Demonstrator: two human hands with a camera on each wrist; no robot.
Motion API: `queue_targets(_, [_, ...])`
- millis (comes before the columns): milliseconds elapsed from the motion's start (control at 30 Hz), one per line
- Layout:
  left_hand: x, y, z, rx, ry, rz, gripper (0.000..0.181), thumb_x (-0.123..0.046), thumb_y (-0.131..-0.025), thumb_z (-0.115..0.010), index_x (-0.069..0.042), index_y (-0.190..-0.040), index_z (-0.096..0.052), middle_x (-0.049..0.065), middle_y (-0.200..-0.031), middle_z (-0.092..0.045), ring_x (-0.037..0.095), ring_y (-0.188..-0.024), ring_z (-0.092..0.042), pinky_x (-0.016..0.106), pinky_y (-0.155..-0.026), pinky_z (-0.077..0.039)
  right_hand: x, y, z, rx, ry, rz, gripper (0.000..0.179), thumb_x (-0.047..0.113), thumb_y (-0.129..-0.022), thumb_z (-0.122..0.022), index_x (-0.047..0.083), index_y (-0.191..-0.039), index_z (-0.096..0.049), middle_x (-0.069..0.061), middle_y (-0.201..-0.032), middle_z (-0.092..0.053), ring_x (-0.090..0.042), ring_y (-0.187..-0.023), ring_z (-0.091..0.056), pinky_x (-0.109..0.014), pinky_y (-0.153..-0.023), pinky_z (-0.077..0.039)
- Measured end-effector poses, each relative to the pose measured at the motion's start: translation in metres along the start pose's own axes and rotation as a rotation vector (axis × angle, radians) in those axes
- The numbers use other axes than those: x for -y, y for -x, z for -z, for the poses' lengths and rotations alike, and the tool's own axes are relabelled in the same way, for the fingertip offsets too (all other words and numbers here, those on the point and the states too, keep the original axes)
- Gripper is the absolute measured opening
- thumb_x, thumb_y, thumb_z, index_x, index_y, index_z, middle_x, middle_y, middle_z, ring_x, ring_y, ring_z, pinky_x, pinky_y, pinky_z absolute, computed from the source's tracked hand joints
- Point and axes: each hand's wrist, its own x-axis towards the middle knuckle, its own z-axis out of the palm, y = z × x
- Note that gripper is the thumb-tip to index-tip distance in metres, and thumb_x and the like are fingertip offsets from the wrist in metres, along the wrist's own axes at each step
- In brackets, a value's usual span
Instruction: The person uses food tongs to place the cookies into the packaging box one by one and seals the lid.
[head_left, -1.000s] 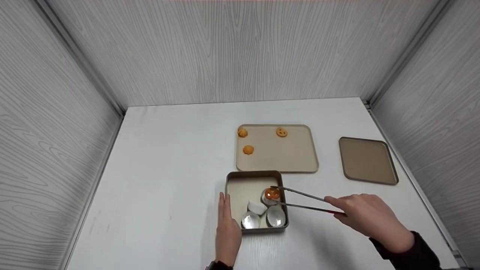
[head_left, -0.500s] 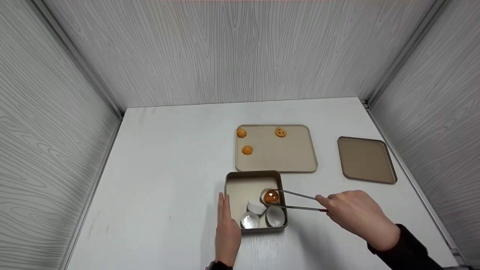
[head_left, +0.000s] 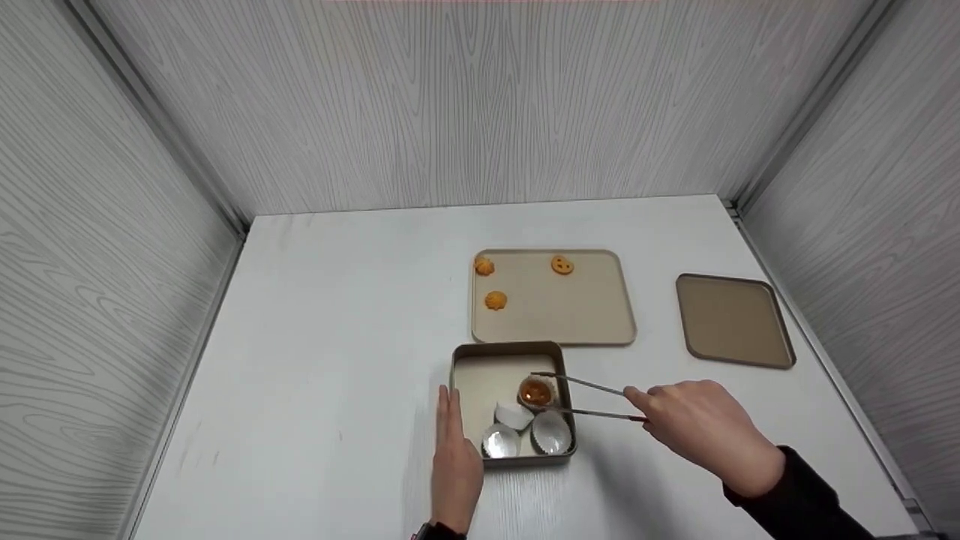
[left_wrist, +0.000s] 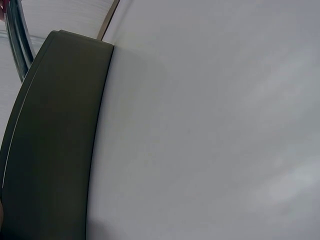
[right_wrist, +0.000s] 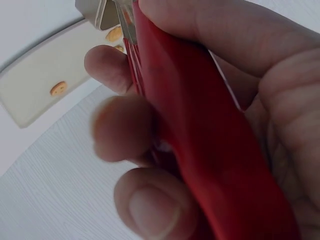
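Note:
My right hand (head_left: 697, 424) grips metal tongs (head_left: 600, 387) by their red handle (right_wrist: 200, 115). The tong arms are spread to either side of a foil baking cup (head_left: 523, 396) with a glossy orange-brown cookie (head_left: 536, 391) inside. This cup sits at the right side of a deep square tin (head_left: 517, 347). My left hand (head_left: 456, 465) lies along the tin's left wall, fingers straight; in the left wrist view the tin's dark outer wall (left_wrist: 60, 135) shows. Nearer the tin's front are two upright foil cups, left (head_left: 501, 441) and right (head_left: 551, 433), and a tipped one (head_left: 512, 415).
Behind the tin lies a beige baking tray (head_left: 562, 307). It bears two ridged cookies, rear left (head_left: 484, 266) and front left (head_left: 496, 301), and a pretzel-shaped cookie (head_left: 562, 265). A shallow square brown lid or tray (head_left: 735, 322) lies at the right.
My right hand and the tongs have shifted left. The cookie has settled lower in its cup, which has slid slightly left, and the tong tips now flank it. My left hand stays put.

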Motion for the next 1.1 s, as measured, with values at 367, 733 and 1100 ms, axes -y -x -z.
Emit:
queue_targets(367, [0.000,-0.001,0.001,-0.001,0.007,-0.009,0.077,0.018,-0.091,-0.042,-0.006,-0.162,-0.026,0.012,-0.170,-0.018,0.010,-0.065,-0.045,0.020,-0.044,-0.039,-0.006,0.004,0.003,0.021,-0.053,-0.020,0.041,0.009,-0.065,-0.089,0.016,-0.098,-0.065,0.011,-0.054,-0.039,-0.008,-0.042,-0.029,-0.024,-0.039,-0.023])
queue_targets(733, [0.002,-0.002,0.000,-0.012,0.021,-0.007,0.079,0.018,-0.089,-0.041,-0.008,-0.162,-0.027,0.011,-0.169,-0.025,0.004,-0.057,-0.036,0.020,-0.043,-0.040,-0.035,0.012,0.003,-0.001,-0.169,-0.173,0.046,0.016,-0.075,-0.089,0.018,-0.117,-0.073,0.009,-0.065,-0.062,-0.006,-0.050,-0.047,-0.026,-0.043,-0.035])
queue_targets(1100, [0.004,-0.002,0.000,0.013,0.077,0.026,0.079,0.017,-0.091,-0.037,-0.010,-0.164,-0.024,0.012,-0.168,-0.025,0.014,-0.075,-0.052,0.022,-0.045,-0.042,-0.052,0.014,-0.007,0.015,-0.245,-0.285,0.039,0.017,-0.078,-0.087,0.020,-0.113,-0.069,0.012,-0.060,-0.057,-0.007,-0.048,-0.040,-0.029,-0.041,-0.030])
